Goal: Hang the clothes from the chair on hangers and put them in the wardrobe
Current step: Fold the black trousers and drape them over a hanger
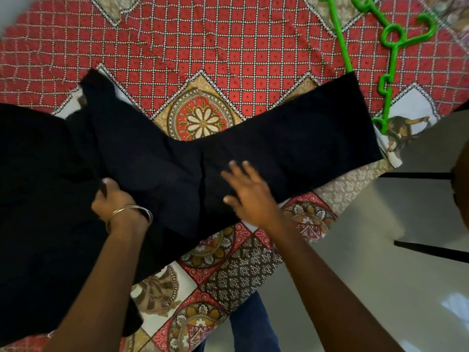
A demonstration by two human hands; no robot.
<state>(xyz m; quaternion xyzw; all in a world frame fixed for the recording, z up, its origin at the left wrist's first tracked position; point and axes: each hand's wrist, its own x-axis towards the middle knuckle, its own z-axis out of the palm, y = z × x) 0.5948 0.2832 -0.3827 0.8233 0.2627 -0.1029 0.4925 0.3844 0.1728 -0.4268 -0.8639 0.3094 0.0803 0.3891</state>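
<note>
Black garment (157,158) lies spread across the patterned bedspread (228,47). Left hand (114,196) pinches its fabric near the bedspread's edge; right hand (250,191) presses flat, fingers straight. Green hangers (392,36) lie on the bedspread's far right.

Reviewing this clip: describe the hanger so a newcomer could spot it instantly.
Start at the red checked bedspread covering the bed. Follow the black garment to its right end; just beyond lies the green hanger, the only bright green plastic thing there.
</note>
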